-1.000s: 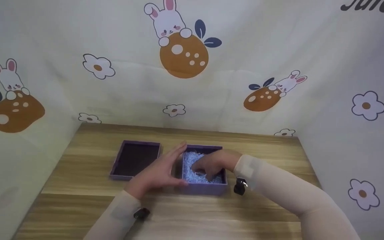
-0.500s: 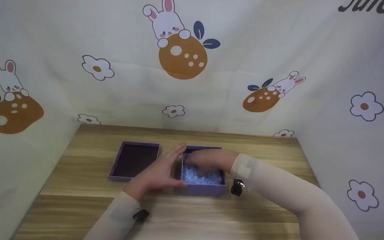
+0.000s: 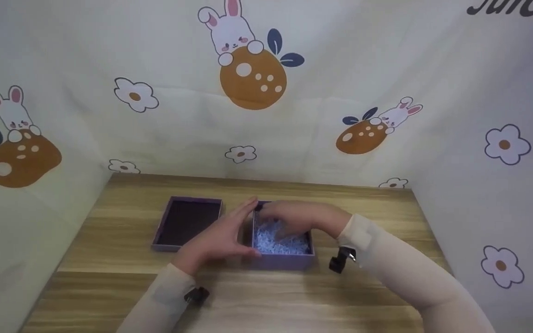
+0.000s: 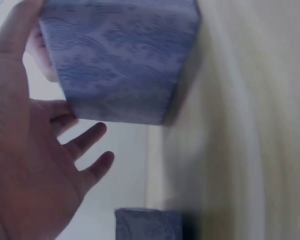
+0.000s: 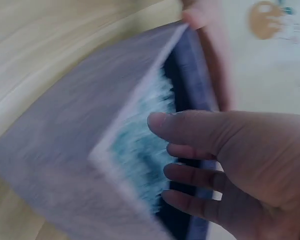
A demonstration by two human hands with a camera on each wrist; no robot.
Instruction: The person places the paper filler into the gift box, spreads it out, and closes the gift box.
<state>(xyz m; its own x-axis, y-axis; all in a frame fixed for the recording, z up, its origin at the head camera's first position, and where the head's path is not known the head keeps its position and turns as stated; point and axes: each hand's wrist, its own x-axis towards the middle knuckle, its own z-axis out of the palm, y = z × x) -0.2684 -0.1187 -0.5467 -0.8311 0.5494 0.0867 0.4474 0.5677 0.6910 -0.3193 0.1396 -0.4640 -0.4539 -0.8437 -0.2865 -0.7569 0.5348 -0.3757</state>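
1 purple box [image 3: 285, 262] is set open side up on the tabletop [image 3: 340, 307], nearer its far edge, partly filled with pale blue shreds [image 3: 278, 245]; 1 left hand [image 3: 218, 240] is laid, fingers spread, against the box's left side; 1 right hand [image 3: 296, 218] is held inside, fingers loosely parted, contact blurred; 1 shallow purple tray [image 3: 188, 223] is placed toward the tabletop's far-left corner

Left hand [image 3: 218, 240] spread, thumb [image 3: 244, 251] apart; right hand [image 3: 296, 217] palm-down, fingers [image 5: 192, 175] loose.
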